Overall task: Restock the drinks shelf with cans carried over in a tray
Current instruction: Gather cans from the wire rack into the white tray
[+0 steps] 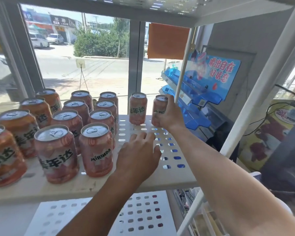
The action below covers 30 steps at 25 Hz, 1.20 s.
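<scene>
Head view: right hand (pixel 170 114) grips upright can (pixel 157 110), top up.

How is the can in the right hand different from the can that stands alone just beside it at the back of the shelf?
The gripped can is held by the right hand, whose fingers wrap around its side and top; the free can has nothing touching it. The gripped can stands nearest the shelf's right edge; the free can stands to its left. The free can's label shows fully; the gripped can's is partly hidden. Both are upright orange cans with silver tops.
</scene>
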### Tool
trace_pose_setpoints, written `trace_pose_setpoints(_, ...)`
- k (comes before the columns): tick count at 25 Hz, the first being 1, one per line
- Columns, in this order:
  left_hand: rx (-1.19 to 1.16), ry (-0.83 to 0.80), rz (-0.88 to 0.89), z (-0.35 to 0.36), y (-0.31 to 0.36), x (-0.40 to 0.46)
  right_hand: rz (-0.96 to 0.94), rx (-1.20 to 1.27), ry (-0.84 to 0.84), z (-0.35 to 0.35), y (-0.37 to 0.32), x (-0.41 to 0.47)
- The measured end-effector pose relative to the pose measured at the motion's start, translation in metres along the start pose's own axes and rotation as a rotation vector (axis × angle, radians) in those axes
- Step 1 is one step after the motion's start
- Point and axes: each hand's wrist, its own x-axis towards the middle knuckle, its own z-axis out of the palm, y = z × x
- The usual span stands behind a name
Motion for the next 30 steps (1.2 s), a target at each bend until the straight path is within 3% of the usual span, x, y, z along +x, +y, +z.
trace_pose_setpoints(8,-0.053,0.073,-0.018,-0.021,0.016,-0.023,-0.121,0.197,0.116,-0.041,-0.02,-0.066)
trace_pose_setpoints(20,-0.077,0.214,-0.018,-0.063,0.048,-0.104,-0.191,0.287,0.027,-0.139,-0.034,-0.204)
trace_pose_setpoints(30,-0.097,0.043,0.122,-0.016,0.134,-0.162,0.13,0.258,0.058,-0.2,0.094,-0.319)
